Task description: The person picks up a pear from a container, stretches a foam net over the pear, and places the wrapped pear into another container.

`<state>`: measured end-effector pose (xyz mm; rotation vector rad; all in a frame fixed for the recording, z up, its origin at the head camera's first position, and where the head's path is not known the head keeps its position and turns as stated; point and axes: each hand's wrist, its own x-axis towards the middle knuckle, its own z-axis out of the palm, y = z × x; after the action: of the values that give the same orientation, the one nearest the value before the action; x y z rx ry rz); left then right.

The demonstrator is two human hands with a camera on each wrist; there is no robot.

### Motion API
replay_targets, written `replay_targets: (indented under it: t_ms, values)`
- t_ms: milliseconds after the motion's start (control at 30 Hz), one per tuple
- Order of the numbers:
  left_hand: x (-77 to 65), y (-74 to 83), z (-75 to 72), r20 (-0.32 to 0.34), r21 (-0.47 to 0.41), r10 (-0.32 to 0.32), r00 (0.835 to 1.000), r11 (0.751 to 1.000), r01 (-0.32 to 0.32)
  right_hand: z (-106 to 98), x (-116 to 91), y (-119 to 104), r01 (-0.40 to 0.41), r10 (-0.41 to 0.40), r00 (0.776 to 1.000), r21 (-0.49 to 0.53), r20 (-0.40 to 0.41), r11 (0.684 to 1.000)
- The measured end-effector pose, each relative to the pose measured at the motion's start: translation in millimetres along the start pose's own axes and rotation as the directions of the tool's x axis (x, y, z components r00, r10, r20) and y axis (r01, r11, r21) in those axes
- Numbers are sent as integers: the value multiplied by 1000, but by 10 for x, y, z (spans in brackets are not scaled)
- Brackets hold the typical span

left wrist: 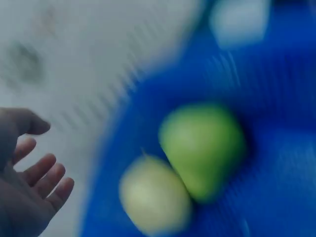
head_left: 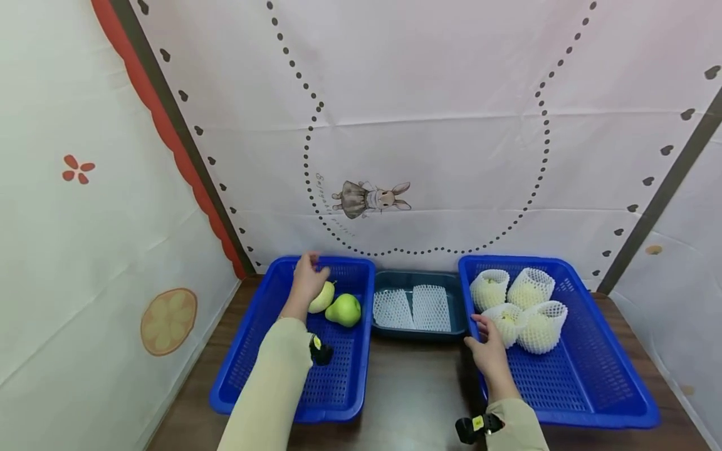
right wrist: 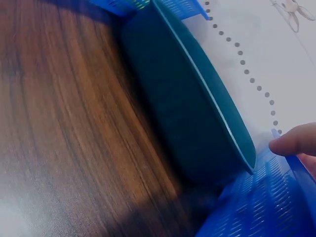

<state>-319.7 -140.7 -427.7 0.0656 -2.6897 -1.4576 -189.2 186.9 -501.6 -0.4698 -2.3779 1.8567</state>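
My left hand (head_left: 307, 279) hovers above the far part of the left blue basket (head_left: 225, 382), holding nothing. In the left wrist view its fingers (left wrist: 43, 170) are spread and slightly bent, apart from the fruit. Just by it lie a pale yellow pear (head_left: 323, 298) and a green pear (head_left: 344, 311), touching each other. My right hand (head_left: 492, 354) rests at the left rim of the right blue basket (head_left: 598, 363), its thumb (right wrist: 294, 141) touching that rim in the right wrist view. Close to its fingers sit several pale pears in white foam nets (head_left: 506, 321).
Between the baskets stands a dark teal tray (head_left: 420, 336) holding two flat white foam nets (head_left: 431, 307). Everything stands on a dark wood table (head_left: 414, 388). A printed white cloth (head_left: 429, 156) rises right behind the baskets, with more cloth at both sides.
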Motion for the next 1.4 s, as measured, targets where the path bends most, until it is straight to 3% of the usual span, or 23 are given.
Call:
replay_targets:
  t_ms: [67, 200, 367, 467, 600, 833, 933, 1133, 1400]
  values:
    - [91, -281, -19, 74, 198, -81, 994, 978, 65, 0, -28, 25, -12, 12, 1000, 6, 4, 1000]
    - [103, -661, 4, 175, 402, -141, 974, 914, 60, 21, -74, 70, -1, 1, 1000, 10, 7, 1000]
    - [56, -804, 14, 230, 482, -129, 965, 876, 3, 76, -111, 72, -1, 1, 1000, 27, 5, 1000]
    - [30, -839, 8, 222, 508, -174, 960, 861, 38, 96, -126, 50, -11, 10, 1000, 30, 8, 1000]
    - [-2, -887, -13, 147, 510, -218, 965, 852, 115, 91, -131, 32, -27, 27, 1000, 26, 8, 999]
    - [-29, -946, -82, 66, 414, -258, 964, 886, 209, 62, -90, 48, -18, 18, 1000, 29, -13, 999]
    - [-31, -919, -110, 62, 407, -254, 965, 890, 208, 61, -76, 40, -15, 15, 1000, 37, -13, 999]
    - [-41, -755, -150, 80, 361, -192, 978, 920, 151, 40, -36, 34, -27, 28, 1000, 51, -12, 998]
    - [-131, -304, -151, 133, 252, -59, 989, 968, 24, 1, 33, 36, -43, 43, 999, 67, -7, 997]
